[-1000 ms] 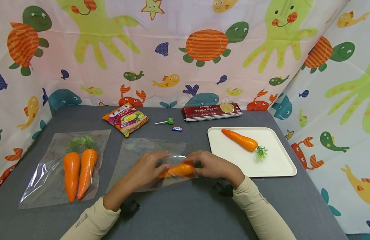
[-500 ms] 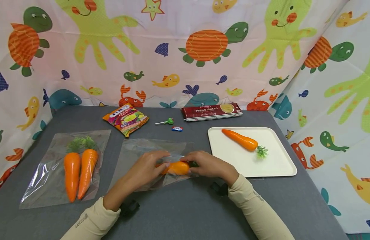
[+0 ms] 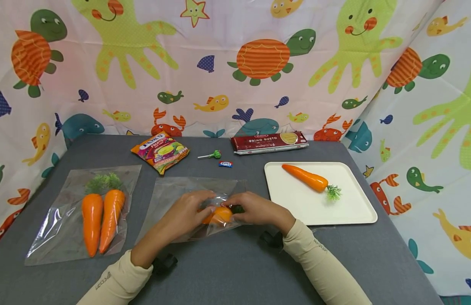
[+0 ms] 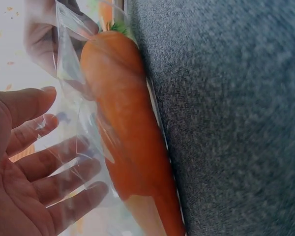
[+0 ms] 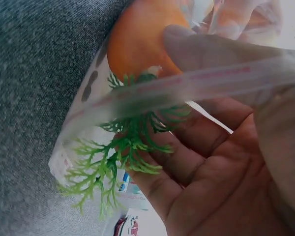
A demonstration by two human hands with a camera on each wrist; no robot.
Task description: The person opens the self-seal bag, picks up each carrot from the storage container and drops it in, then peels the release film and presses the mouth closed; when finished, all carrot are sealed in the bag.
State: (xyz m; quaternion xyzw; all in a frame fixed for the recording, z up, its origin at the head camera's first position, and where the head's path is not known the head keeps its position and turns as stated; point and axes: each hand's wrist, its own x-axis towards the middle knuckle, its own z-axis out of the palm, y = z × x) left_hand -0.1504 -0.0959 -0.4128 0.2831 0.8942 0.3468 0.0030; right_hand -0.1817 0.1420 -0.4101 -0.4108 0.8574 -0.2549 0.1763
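The step in hand is judged to be seating a plastic carrot [image 3: 218, 215] inside a clear plastic bag [image 3: 174, 199] that lies flat near the middle of the grey worktop [image 3: 227, 271].

**Position of parts.** The carrot lies at the bag's right-hand mouth, body inside the film, green leafy top [image 5: 123, 152] at the opening. The left hand [image 3: 187, 209] rests flat on top of the bag, fingers straight and spread, pressing the film beside the carrot; it grips nothing. The right hand [image 3: 258, 208] is at the mouth, fingers curled about the carrot's leaf end and the bag's sealing strip [image 5: 196, 86], which crosses its fingers.

**Procedure, as judged.**
1. Keep the left hand flat so that the bag does not slide on the worktop.
2. Push the carrot along its own axis, tip first; a sideways push is likely to wrinkle the film.
3. Tuck the leaves fully past the sealing strip; a trapped sprig could stop it from closing.

**Surroundings.** A second bag [image 3: 48, 237] with two carrots [image 3: 99, 220] lies to the left. A white tray [image 3: 353, 207] with one carrot [image 3: 305, 178] stands to the right. A sweets packet [image 3: 160, 151], a lollipop [image 3: 211, 155] and a spaghetti pack [image 3: 269, 141] lie at the far edge.
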